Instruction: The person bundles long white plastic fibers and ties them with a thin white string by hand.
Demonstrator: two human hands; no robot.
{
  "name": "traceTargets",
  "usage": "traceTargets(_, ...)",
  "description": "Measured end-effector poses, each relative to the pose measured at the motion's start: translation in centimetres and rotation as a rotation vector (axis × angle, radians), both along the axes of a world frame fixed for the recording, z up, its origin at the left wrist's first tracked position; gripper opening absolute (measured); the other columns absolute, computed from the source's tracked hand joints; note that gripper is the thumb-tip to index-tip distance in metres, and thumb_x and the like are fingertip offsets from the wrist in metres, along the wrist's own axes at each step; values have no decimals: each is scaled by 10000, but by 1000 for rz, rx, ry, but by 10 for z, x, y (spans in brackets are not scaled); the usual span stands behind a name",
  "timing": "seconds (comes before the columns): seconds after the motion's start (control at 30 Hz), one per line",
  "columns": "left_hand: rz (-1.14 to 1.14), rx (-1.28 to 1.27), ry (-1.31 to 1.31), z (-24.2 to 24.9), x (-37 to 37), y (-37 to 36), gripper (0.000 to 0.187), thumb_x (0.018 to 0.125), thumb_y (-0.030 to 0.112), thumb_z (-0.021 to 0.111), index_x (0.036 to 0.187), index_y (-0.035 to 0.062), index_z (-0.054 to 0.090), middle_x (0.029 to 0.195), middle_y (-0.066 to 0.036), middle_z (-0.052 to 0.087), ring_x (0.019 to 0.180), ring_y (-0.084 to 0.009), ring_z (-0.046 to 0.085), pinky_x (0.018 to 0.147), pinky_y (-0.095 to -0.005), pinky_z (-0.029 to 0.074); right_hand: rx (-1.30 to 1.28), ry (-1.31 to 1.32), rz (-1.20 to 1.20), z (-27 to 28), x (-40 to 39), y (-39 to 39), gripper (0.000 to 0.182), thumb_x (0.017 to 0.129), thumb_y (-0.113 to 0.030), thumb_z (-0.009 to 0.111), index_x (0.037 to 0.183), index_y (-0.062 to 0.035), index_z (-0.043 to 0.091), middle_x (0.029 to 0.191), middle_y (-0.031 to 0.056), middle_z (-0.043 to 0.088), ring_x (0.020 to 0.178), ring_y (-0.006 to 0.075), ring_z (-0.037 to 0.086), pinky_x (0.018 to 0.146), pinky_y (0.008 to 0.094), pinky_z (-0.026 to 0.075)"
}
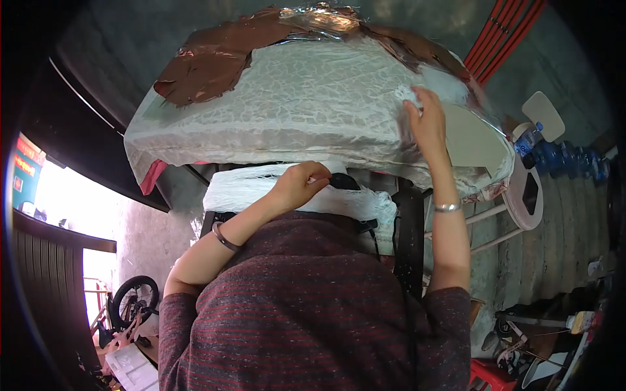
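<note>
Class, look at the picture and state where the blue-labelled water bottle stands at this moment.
In the head view, the water bottle stands at the right, just beyond the corner of the white cloth, beside the round pink stool, right of the right hand.

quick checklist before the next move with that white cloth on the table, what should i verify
1. Right hand has a grip on the white cloth: ok, fingers pinch a bunch of it near the far edge.
2. Left hand has hold of something: cannot tell, it is closed near the white bundle, contact hidden.
3. Cloth lies flat: not ok, wrinkled throughout.
4. Brown sheets clear of the cloth: not ok, they overlap its top.
5. Bottle upright: ok.
</note>
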State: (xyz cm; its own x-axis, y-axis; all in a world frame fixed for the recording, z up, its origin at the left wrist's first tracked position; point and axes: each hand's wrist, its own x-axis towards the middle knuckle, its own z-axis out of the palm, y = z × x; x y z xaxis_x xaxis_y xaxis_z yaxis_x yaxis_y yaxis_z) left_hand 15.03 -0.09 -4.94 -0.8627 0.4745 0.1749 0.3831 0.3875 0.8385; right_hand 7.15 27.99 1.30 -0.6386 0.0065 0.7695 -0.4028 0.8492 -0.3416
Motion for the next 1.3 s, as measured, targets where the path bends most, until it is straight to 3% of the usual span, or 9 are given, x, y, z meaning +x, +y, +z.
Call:
traceTargets(0.1, -34, -134, 113, -14, -10, 3, 165, 772, 161, 618, 881, 37, 614, 845, -121, 615, 781, -265, 590, 703, -350, 464, -287, -504, 280, -21, 42, -31, 167, 793, -139, 586, 906, -21, 617, 771, 93, 621, 698, 166, 575, 632, 276, 453)
traceTargets(0.2, -109, -330, 227, -23, -18, 6, 174, 759, 189, 622, 859, 46, 618, 872, -127, 613, 820, -292, 579, 730, -376, 456, -72, -772, 510, -63, 68, -55, 151, 759, -137, 605, 854, -19, 613, 778, 110, 609, 721, 207, 597, 633, 296, 460)
traceTargets(0.37, -153, -338, 346, -35, -29, 5, 143, 764, 185, 609, 822, 54, 613, 820, -109, 619, 772, -300, 578, 699, -375, 457, 246, -722, 418, -118, 71, -54, 136, 726, -120, 615, 802, -9, 597, 794, 129, 600, 716, 255, 589, 626, 318, 461)
traceTargets(0.43, 53, -161, 59, -22, -27, 5, 107, 791, 133, 590, 838, 38, 601, 790, -98, 602, 718, -206, 577, 685, -310, 450, 313, -746, 343, -118, 68, -47, 131, 715, -112, 619, 786, -6, 590, 793, 137, 598, 706, 272, 585, 617, 326, 460)
traceTargets(0.6, -25, 188, -178, -15, -36, 5, 100, 833, 108, 552, 829, 8, 551, 641, 8, 535, 597, -34, 444, 532, -207, 374, -216, -909, 400, -91, 64, -47, 130, 772, -151, 590, 806, -26, 606, 689, 57, 589, 630, 149, 575, 533, 281, 437)
traceTargets(0.7, -85, 52, -222, -6, -39, 5, 112, 871, 116, 518, 870, 6, 537, 738, -5, 552, 679, -65, 496, 639, -215, 418, -593, -1090, 617, -68, 71, -67, 144, 791, -164, 600, 842, -31, 611, 681, 12, 589, 599, 63, 546, 474, 216, 406)
traceTargets(1.13, -172, 149, -316, 1, -26, 10, 94, 882, 113, 516, 877, 22, 541, 691, -3, 530, 631, -75, 490, 576, -217, 414, -585, -1086, 570, -90, 60, -71, 103, 816, -136, 592, 839, -38, 615, 614, -12, 549, 541, 48, 509, 448, 183, 373)
traceTargets(1.2, -245, 101, -377, -2, -20, 11, 86, 878, 101, 517, 887, 20, 545, 703, -10, 546, 634, -74, 500, 568, -216, 420, -323, -942, 667, -115, 48, -75, 146, 831, -191, 573, 835, -55, 625, 649, 9, 592, 543, 57, 527, 440, 188, 384)
traceTargets(1.3, -205, 158, -342, 10, -12, 11, 79, 872, 91, 525, 900, 21, 549, 715, -5, 556, 638, -65, 498, 575, -204, 416, -615, -1245, 736, -95, 51, -80, 208, 859, -242, 541, 824, -59, 633, 648, 17, 597, 507, 52, 490, 434, 185, 367)
